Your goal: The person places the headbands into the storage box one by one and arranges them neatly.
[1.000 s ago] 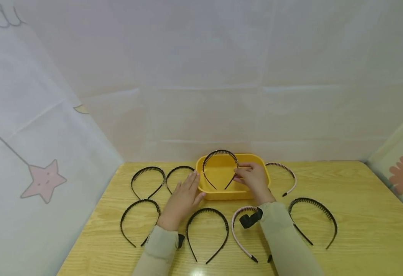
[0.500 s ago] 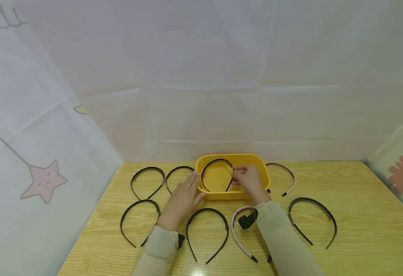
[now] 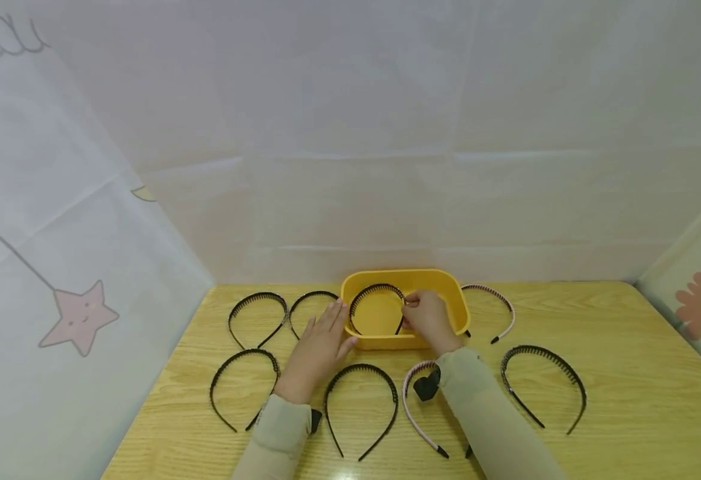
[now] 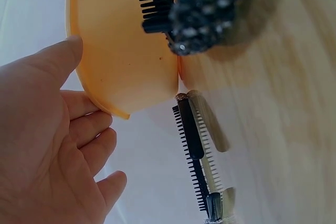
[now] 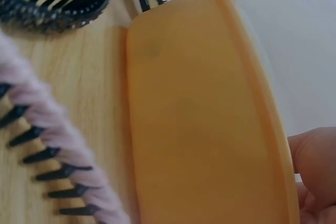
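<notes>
In the head view my right hand (image 3: 431, 319) reaches into a yellow plastic box (image 3: 398, 343) and pinches a black toothed headband (image 3: 377, 287) by its right arm. The headband's curved top points away from me and its lower ends sit inside the box, partly hidden by the front wall. My left hand (image 3: 317, 343) rests against the box's left end with its fingers extended. The left wrist view has the thumb and fingers of that hand (image 4: 58, 124) touching the box rim (image 4: 113, 113). In the right wrist view the box wall hides most of my right hand (image 5: 317, 169).
Black headbands lie around the box: two at the back left (image 3: 258, 295) (image 3: 314, 293), others at front left (image 3: 244, 352), front middle (image 3: 360, 367) and right (image 3: 545, 351). Pink-wrapped headbands lie right of the box (image 3: 506, 303) and under my right sleeve (image 3: 407, 397). A hanging cloth backs the table (image 3: 638, 400).
My right hand has lowered the black headband from above the box rim down into the box, moving slightly left. The left hand has stayed at the box's left end.
</notes>
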Available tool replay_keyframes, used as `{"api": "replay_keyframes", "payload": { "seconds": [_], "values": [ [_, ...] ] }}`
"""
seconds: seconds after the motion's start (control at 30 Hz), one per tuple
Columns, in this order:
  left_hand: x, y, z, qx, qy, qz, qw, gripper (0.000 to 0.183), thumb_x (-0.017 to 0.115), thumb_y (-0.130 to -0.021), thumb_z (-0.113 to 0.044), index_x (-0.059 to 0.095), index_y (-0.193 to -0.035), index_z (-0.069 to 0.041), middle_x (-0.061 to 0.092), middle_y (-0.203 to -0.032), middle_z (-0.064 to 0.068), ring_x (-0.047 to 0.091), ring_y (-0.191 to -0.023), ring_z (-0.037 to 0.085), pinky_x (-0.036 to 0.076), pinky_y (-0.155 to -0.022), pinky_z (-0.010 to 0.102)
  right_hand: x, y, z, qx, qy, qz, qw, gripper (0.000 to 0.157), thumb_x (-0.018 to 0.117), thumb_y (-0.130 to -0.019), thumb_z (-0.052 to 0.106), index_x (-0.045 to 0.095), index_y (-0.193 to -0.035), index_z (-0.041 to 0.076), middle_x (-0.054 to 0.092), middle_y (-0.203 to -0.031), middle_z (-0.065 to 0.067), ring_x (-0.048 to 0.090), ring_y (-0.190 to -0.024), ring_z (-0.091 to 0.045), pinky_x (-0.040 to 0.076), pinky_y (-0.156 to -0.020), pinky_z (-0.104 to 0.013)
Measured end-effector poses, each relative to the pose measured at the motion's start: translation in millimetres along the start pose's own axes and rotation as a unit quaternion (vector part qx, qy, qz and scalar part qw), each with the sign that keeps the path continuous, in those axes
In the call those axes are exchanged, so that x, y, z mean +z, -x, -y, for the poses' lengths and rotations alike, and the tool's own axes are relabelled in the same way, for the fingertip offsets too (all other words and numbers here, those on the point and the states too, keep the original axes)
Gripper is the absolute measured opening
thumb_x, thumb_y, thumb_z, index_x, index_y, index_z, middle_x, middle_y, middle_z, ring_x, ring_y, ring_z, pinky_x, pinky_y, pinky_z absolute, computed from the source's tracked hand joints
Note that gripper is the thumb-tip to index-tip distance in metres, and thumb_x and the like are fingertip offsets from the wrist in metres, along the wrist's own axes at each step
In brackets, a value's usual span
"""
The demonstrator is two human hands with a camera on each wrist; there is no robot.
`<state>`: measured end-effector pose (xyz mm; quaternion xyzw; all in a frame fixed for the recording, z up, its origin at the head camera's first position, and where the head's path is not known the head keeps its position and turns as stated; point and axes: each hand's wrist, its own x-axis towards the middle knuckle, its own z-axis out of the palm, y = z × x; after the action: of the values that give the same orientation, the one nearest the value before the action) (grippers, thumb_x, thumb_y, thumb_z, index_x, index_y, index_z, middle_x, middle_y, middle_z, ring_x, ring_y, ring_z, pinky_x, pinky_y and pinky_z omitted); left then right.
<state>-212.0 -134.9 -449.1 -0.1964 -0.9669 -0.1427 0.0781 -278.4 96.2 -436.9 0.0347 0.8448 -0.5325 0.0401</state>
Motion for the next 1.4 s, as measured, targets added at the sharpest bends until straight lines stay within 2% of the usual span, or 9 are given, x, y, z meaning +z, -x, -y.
{"api": "replay_keyframes", "payload": {
  "seconds": [0.13, 0.4, 0.53, 0.67, 0.8, 0.9, 0.97, 1.2, 1.4],
  "values": [
    [-0.1, -0.1, 0.8, -0.003, -0.002, 0.0, 1.0, 0.071, 0.052, -0.106, -0.042, 0.027, -0.16, -0.003, 0.027, -0.165, 0.015, 0.023, -0.153, 0.03, 0.019, -0.124, 0.056, 2.3, -1.5, -0.3, -0.022, 0.041, 0.005, 0.999, 0.035, 0.061, -0.096, 0.001, 0.061, -0.129, -0.011, 0.067, -0.108, -0.023, 0.07, -0.07, -0.023, 0.061, -0.063, -0.032],
    [1.8, 0.6, 0.8, 0.001, -0.001, -0.003, 1.0, 0.069, 0.053, -0.106, -0.041, 0.03, -0.159, -0.002, 0.028, -0.165, 0.016, 0.024, -0.152, 0.03, 0.02, -0.123, 0.056, 5.3, -2.8, -5.7, -0.075, 0.12, -0.025, 0.99, 0.031, 0.064, -0.095, 0.007, 0.067, -0.123, -0.007, 0.069, -0.114, -0.021, 0.065, -0.101, -0.034, 0.058, -0.081, -0.044],
    [3.0, -0.5, 0.8, -0.001, -0.002, -0.005, 1.0, 0.069, 0.052, -0.106, -0.041, 0.03, -0.159, -0.002, 0.028, -0.165, 0.015, 0.024, -0.152, 0.03, 0.02, -0.123, 0.055, 4.6, -0.2, -5.2, -0.104, 0.089, -0.044, 0.99, 0.026, 0.064, -0.096, 0.01, 0.07, -0.117, -0.004, 0.07, -0.107, -0.017, 0.066, -0.091, -0.029, 0.057, -0.07, -0.038],
    [3.6, -2.2, 0.5, -0.003, 0.008, -0.002, 1.0, 0.07, 0.052, -0.106, -0.042, 0.03, -0.159, -0.001, 0.027, -0.165, 0.015, 0.024, -0.153, 0.03, 0.02, -0.124, 0.055, -1.1, 6.3, -4.2, -0.133, 0.016, -0.057, 0.989, 0.019, 0.064, -0.099, 0.012, 0.073, -0.112, 0.001, 0.071, -0.104, -0.017, 0.068, -0.085, -0.029, 0.057, -0.065, -0.032],
    [3.3, -2.4, -1.3, -0.004, 0.016, 0.003, 0.9999, 0.07, 0.051, -0.106, -0.042, 0.029, -0.159, -0.002, 0.025, -0.166, 0.015, 0.022, -0.153, 0.03, 0.019, -0.124, 0.054, -11.3, 12.9, -5.8, -0.139, -0.048, -0.04, 0.988, 0.019, 0.063, -0.101, 0.012, 0.071, -0.115, 0.003, 0.069, -0.107, -0.021, 0.068, -0.09, -0.039, 0.061, -0.073, -0.044],
    [3.4, -2.2, -1.6, -0.003, 0.011, 0.003, 0.9999, 0.071, 0.051, -0.107, -0.042, 0.028, -0.159, -0.001, 0.025, -0.166, 0.016, 0.022, -0.153, 0.03, 0.02, -0.124, 0.054, -22.0, 16.6, -7.4, -0.142, -0.06, -0.028, 0.988, 0.021, 0.061, -0.102, 0.014, 0.069, -0.118, 0.002, 0.067, -0.11, -0.022, 0.067, -0.095, -0.042, 0.061, -0.078, -0.052],
    [2.9, -1.7, -1.3, 0.0, 0.005, 0.0, 1.0, 0.071, 0.051, -0.107, -0.042, 0.028, -0.159, -0.001, 0.026, -0.165, 0.016, 0.023, -0.153, 0.031, 0.021, -0.123, 0.055, -30.8, 19.7, -7.4, -0.155, -0.052, -0.033, 0.986, 0.021, 0.061, -0.102, 0.014, 0.07, -0.117, 0.002, 0.068, -0.11, -0.021, 0.068, -0.094, -0.039, 0.061, -0.077, -0.051],
    [2.3, -0.9, -0.2, 0.001, -0.005, 0.0, 1.0, 0.071, 0.049, -0.107, -0.045, 0.028, -0.159, -0.001, 0.026, -0.165, 0.017, 0.024, -0.153, 0.031, 0.022, -0.123, 0.055, -67.6, 28.2, -10.4, -0.224, 0.024, -0.095, 0.97, 0.018, 0.062, -0.101, 0.012, 0.072, -0.112, 0.001, 0.071, -0.103, -0.018, 0.068, -0.086, -0.025, 0.057, -0.07, -0.02],
    [0.9, 0.4, -0.1, 0.002, -0.01, 0.0, 0.9999, 0.071, 0.048, -0.107, -0.044, 0.028, -0.16, -0.001, 0.025, -0.165, 0.016, 0.024, -0.153, 0.031, 0.022, -0.123, 0.055, -95.5, 33.2, -11.5, -0.246, 0.074, -0.157, 0.954, 0.021, 0.06, -0.101, 0.013, 0.073, -0.112, 0.001, 0.071, -0.103, -0.015, 0.064, -0.088, -0.022, 0.05, -0.07, -0.011]
  ]
}}
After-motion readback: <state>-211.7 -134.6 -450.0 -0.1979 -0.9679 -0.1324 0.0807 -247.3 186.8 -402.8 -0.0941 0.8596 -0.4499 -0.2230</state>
